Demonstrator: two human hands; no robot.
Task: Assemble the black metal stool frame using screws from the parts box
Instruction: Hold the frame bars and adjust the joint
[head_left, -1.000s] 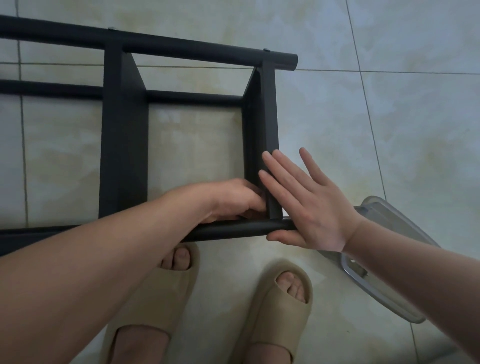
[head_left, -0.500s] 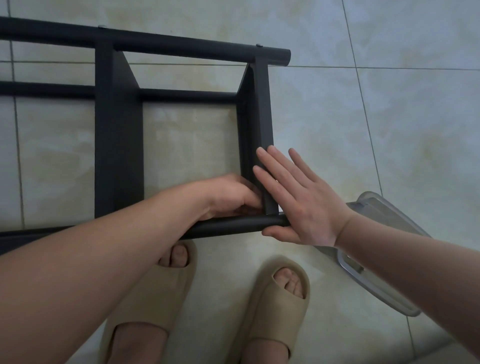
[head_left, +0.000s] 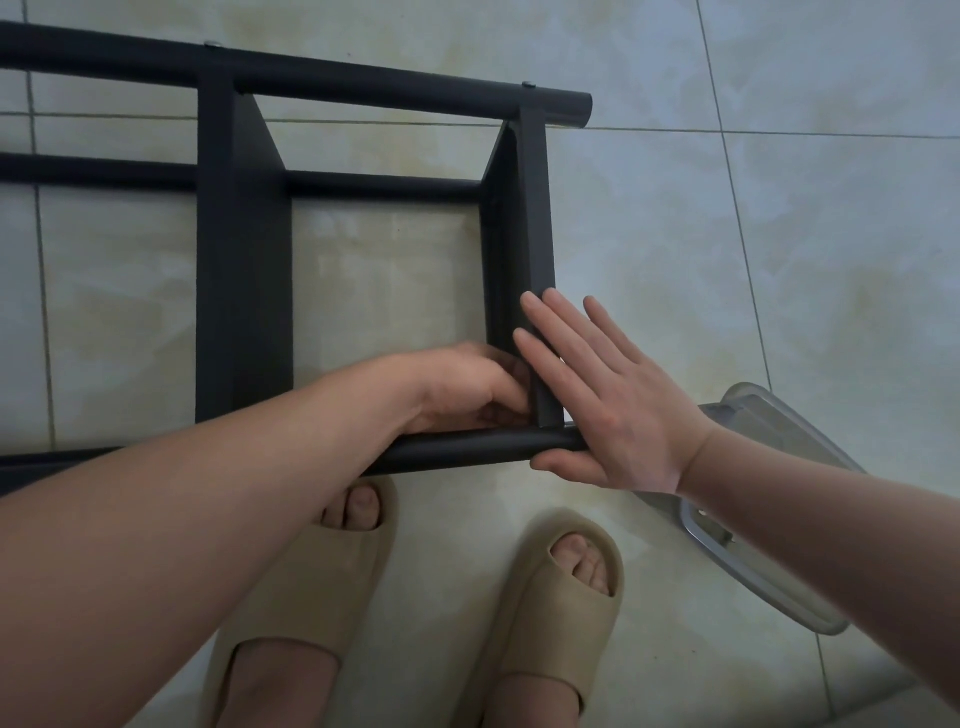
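Looking straight down on the black stool frame (head_left: 244, 260), laid across the tiled floor (head_left: 727, 260) just ahead of two beige slippers (head_left: 561, 597). Near tube (head_left: 457, 452): runs left to right and ends at the right hand (head_left: 608, 410). Flat cross bar (head_left: 537, 234): runs away from that end toward the far tube (head_left: 363, 85).

Right hand: spread flat, fingers straight along the bar's outer face, thumb tucked beneath the tube end. Braces the corner from outside. Left hand (head_left: 467, 389): set against the same joint from the inside, fingers curled into the angle between bar and tube. Nearer to the fastening point, by judgement: the left.

Hidden behind those curled fingers: any screw or tool. Cannot tell whether pinching something or merely pressing. On the far tube, two small screw heads (head_left: 528, 84) in plain sight.

Clear plastic parts box (head_left: 758, 415): sits on the floor just right of the joint, largely covered by the right forearm — contents impossible to make out. Frame's left portion cut off at the picture edge.
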